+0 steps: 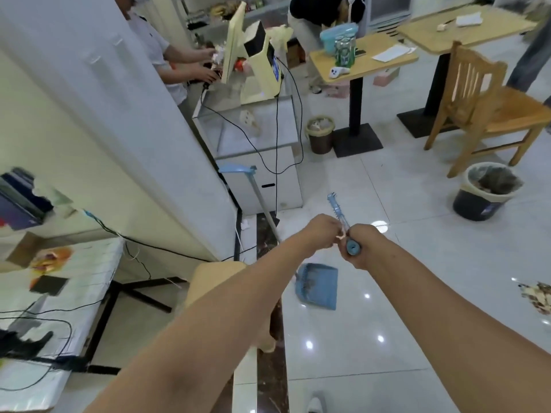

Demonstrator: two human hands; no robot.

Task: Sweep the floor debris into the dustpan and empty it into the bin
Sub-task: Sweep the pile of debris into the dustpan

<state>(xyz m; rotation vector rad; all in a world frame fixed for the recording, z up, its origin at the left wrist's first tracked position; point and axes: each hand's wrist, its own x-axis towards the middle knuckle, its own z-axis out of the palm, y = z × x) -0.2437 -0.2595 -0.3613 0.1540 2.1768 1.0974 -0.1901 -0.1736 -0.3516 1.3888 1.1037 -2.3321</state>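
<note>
Hands: right grip (pixel 356 248) wraps one dustpan handle (pixel 340 214); left grip (pixel 320 231) pinches, perhaps, debris; two bins.

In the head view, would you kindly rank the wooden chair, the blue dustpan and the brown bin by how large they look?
1. Wooden chair, clearly largest.
2. Blue dustpan.
3. Brown bin, though it stands farther from the camera, so its true size against the dustpan is unsure.

Glossy tiled floor (pixel 417 293); blue dustpan (pixel 320 289); debris pile (pixel 536 296) far right; two bins (pixel 486 193).
</note>
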